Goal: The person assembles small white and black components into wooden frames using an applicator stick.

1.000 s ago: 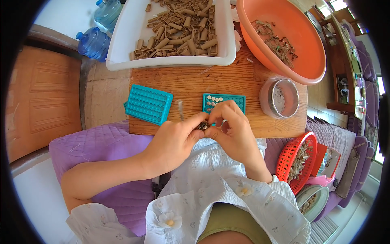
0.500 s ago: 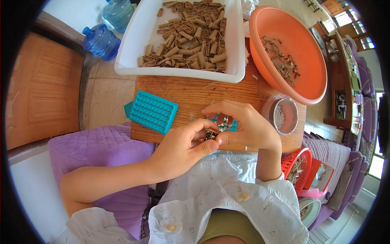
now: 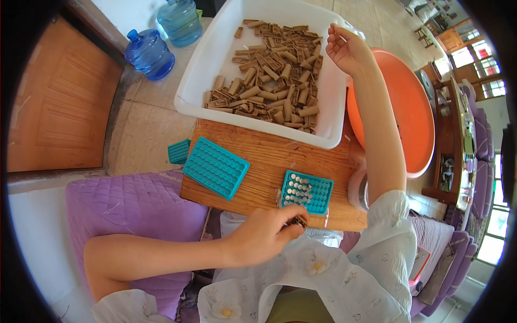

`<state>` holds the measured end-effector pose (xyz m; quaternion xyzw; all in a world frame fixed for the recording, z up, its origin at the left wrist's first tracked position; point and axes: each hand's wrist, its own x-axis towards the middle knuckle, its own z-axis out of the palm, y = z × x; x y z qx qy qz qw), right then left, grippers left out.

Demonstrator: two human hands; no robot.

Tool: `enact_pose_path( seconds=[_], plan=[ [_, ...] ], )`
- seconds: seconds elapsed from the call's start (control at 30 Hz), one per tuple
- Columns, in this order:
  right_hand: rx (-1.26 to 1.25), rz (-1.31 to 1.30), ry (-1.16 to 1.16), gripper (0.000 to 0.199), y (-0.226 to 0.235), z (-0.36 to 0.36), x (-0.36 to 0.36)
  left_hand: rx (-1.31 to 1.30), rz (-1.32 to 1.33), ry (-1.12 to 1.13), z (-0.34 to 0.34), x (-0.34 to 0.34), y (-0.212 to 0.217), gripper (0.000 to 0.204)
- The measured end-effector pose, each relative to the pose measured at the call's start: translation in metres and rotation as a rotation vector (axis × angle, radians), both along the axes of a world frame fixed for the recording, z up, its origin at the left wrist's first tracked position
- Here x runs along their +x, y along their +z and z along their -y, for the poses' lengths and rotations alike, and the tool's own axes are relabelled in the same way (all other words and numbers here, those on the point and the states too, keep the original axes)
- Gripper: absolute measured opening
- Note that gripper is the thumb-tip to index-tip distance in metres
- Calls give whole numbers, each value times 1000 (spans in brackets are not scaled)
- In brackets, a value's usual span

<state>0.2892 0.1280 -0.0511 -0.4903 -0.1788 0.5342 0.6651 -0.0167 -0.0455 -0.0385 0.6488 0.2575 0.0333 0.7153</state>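
Note:
My left hand (image 3: 263, 236) is closed on a small brown piece (image 3: 298, 221) with dark parts, just in front of the near tray. My right hand (image 3: 347, 49) is raised at the far right corner of the white tub (image 3: 186, 89), its fingers loosely bent and apart, with nothing visible in them. Many brown, half-round shell pieces (image 3: 269, 81) lie heaped in that tub. Beside my left hand, a small teal tray (image 3: 322, 196) holds several silvery round pieces (image 3: 298, 188) in its left part. A larger teal tray (image 3: 217, 167) rests further left on the wooden table (image 3: 258, 153).
An orange basin (image 3: 401, 107) stands right of the tub, partly behind my right forearm. A round container (image 3: 358, 185) sits at the table's right edge. Blue water bottles (image 3: 149, 54) stand on the floor at the far left. Another teal tray (image 3: 178, 152) shows past the table's left edge.
My right hand has left the small piece and swung up and away to the tub's far right corner. My left hand still holds the piece, now nearer me. The small tray has come into plain view.

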Motion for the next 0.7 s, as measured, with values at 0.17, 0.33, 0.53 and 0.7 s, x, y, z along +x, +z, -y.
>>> enact_pose_path(
  seconds=[0.17, 0.33, 0.53, 0.7],
  plan=[
    [-259, 644, 150, 22, -42, -63, 16, -81, -43, 54, -7, -5, 1, 20],
    [-403, 1444, 317, 31, -81, -116, 74, -284, -73, 229, -10, -1, -4, 20],
    [-448, 1618, 213, 50, -115, -142, 32, -426, -116, 379, -9, -4, -5, 22],
    [-560, 1718, 324, 59, -142, -148, 9, -486, -164, 364, -7, -1, -8, 25]
  ],
)
